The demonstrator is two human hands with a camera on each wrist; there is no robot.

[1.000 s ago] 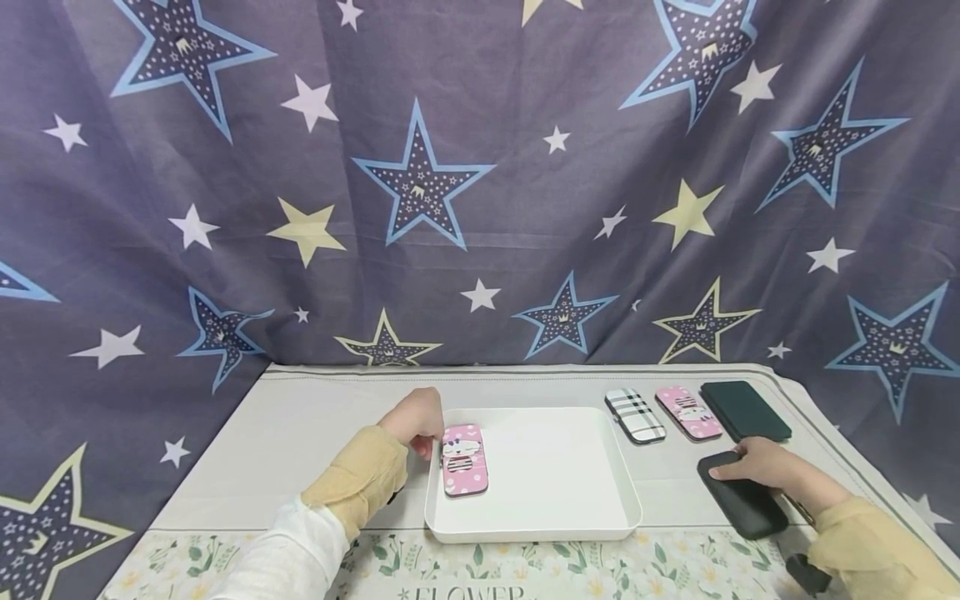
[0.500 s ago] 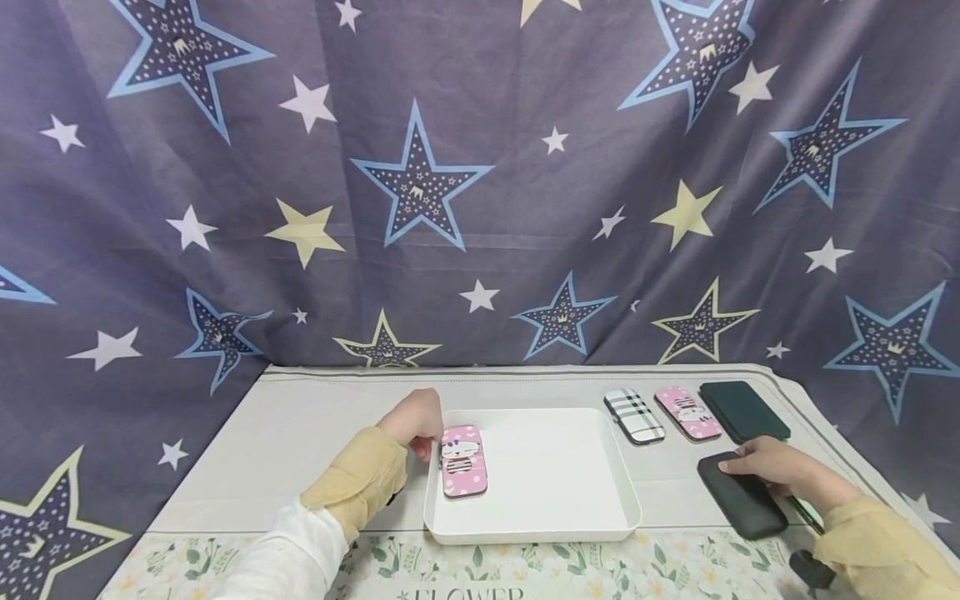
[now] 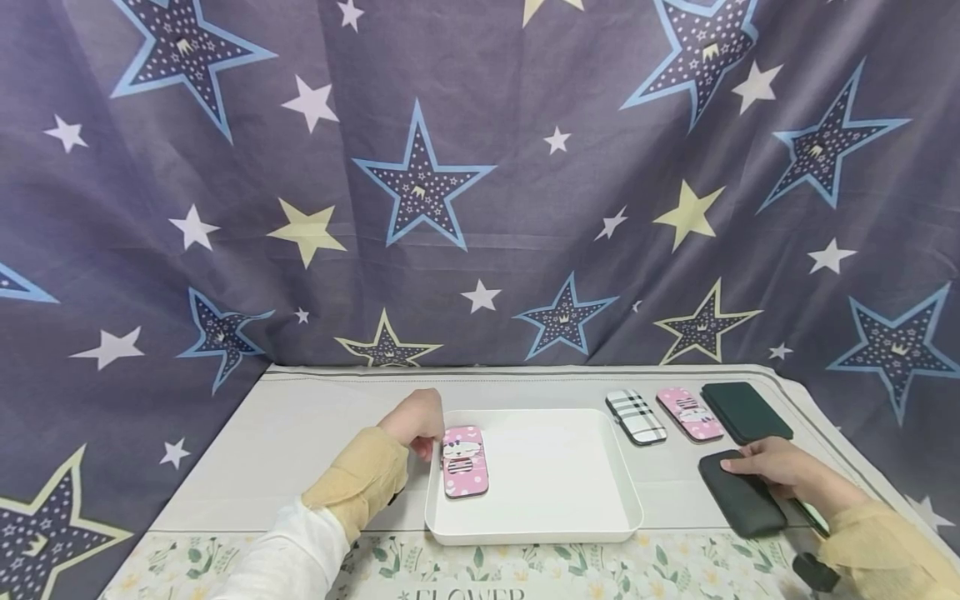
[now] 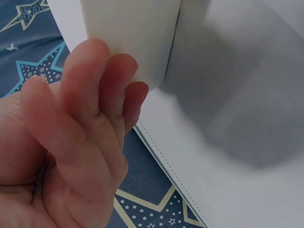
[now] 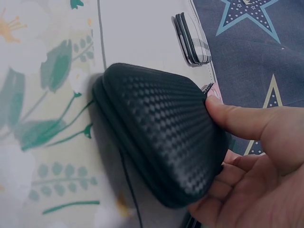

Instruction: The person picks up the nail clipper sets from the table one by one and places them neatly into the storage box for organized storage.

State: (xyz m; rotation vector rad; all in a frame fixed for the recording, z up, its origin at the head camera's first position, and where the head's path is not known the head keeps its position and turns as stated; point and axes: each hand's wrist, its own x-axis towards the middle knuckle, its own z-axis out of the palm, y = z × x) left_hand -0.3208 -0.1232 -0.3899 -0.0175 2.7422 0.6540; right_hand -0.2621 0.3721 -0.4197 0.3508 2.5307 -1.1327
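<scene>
My left hand is at the left side of the white tray. In the left wrist view its loosely bent fingers rest against the tray's outer wall. A pink cartoon case lies in the tray beside that hand. To the right of the tray, my right hand holds a black textured case at its far end. The thumb is on top and the fingers go underneath, as the right wrist view shows on the black case.
Behind the black case lie a white plaid case, a second pink case and a dark green case. A thin green-edged object shows partly beneath the right wrist. A starry curtain hangs behind the table.
My right thumb has shifted slightly to the right along the black case, and the thin object under the wrist shows more. The left hand and the tray look unmoved.
</scene>
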